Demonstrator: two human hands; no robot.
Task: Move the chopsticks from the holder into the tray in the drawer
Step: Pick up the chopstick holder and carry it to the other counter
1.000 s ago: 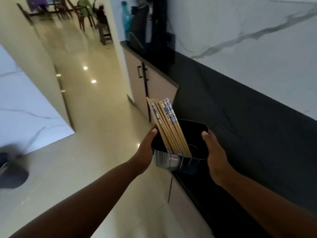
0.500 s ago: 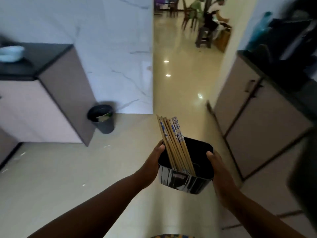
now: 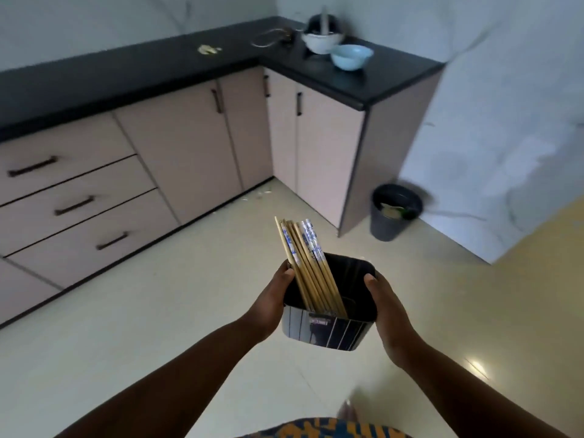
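carry | left hand and right hand clasp holder sides, level so chopsticks stay in | drawers far left, closed

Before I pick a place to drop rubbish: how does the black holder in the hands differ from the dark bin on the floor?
The holder is squarish and striped; the bin is round and plain. The holder is carried between the left hand and right hand; the bin stands beside the cabinet. The holder has chopsticks leaning in it; the bin holds scraps. Both are dark and open-topped.
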